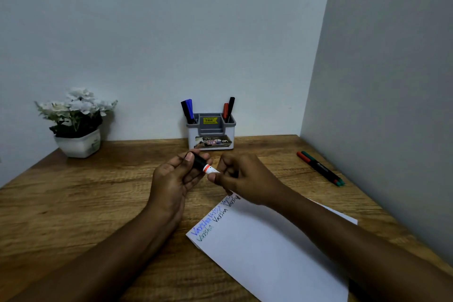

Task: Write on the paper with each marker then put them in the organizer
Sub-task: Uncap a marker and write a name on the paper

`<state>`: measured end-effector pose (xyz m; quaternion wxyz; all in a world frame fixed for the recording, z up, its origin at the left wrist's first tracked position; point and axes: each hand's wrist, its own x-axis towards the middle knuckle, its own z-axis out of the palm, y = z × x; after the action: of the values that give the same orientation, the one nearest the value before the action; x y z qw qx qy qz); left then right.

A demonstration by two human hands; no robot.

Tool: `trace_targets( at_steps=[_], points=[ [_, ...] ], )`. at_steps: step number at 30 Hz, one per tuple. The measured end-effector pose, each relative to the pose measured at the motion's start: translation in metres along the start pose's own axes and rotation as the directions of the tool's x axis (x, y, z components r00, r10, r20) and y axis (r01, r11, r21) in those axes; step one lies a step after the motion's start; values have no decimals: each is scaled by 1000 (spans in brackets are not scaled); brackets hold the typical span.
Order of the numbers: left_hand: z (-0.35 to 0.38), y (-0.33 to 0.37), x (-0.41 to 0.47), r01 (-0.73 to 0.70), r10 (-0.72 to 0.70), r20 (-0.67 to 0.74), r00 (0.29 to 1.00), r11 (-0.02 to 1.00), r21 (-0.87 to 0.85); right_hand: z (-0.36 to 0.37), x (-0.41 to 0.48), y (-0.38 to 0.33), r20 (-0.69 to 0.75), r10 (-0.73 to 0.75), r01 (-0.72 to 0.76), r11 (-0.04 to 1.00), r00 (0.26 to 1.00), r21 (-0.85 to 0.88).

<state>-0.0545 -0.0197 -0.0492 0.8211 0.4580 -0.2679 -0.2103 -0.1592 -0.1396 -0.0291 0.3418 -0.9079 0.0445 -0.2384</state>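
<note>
White paper (pixel 269 247) lies nearest, in front of the organizer (pixel 211 141). Between them the left hand (pixel 171 179) grips the black marker (pixel 199 162). Its long axis slants toward the right hand (pixel 245 179), whose curled fingers meet its white end; whether they pinch it cannot be told.

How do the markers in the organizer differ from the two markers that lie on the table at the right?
The organizer markers stand upright, slightly leaning; the table markers lie flat, side by side. The organizer markers are four, split between two end compartments; the table markers are two, together. Both groups include a red one.
</note>
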Motion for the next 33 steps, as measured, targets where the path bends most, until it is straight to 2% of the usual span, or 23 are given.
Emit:
trace_targets(
  at_steps=[5,9,12,14,16,17,19,22,24,26,27,28,29,30,31,33],
  points=[
    [3,-2,-2,16,-16,-19,1000,1000,-8,-2,1,1,119,114,-142,954,986,265],
    [3,-2,-2,19,-20,-36,999,1000,-19,-6,1,3,250,161,-268,830,955,489],
    [7,-4,-6,21,-21,-27,999,1000,2,-7,2,3,333,194,-360,739,923,570],
    [1,0,0,36,-44,-122,992,997,-64,-10,-2,5,402,214,-429,692,890,581],
    [-19,13,15,7,-86,-332,940,973,-233,-21,-9,8,460,220,-478,664,860,575],
    [-30,19,21,-34,-79,-406,911,964,-265,-28,-12,9,467,222,-486,652,856,581],
    [-35,22,22,-68,-42,-406,913,965,-252,-40,-13,11,424,241,-470,649,873,598],
    [-17,10,12,-34,16,-218,976,996,-82,-45,-10,13,374,220,-417,674,901,609],
    [-10,4,4,-93,98,-46,994,991,100,-46,-10,17,346,219,-399,663,913,634],
    [-13,3,0,-192,168,110,980,942,276,-52,-10,25,292,246,-381,637,924,670],
    [-17,2,-2,-261,190,210,959,882,393,-56,-10,28,258,247,-357,632,934,688],
    [-19,1,-4,-345,190,324,927,774,532,-60,-10,30,224,241,-328,626,944,708],
    [-22,0,-6,-438,172,431,886,618,653,-62,-10,31,191,226,-291,606,955,741],
    [-23,-1,-6,-522,144,523,840,475,709,-63,-10,33,160,213,-255,564,964,785],
    [-25,-2,-6,-588,106,597,796,372,718,-64,-10,34,143,206,-230,501,968,834],
    [-28,-4,-4,-662,-15,691,723,275,698,-62,-10,37,135,221,-210,366,966,906]
  ],
)
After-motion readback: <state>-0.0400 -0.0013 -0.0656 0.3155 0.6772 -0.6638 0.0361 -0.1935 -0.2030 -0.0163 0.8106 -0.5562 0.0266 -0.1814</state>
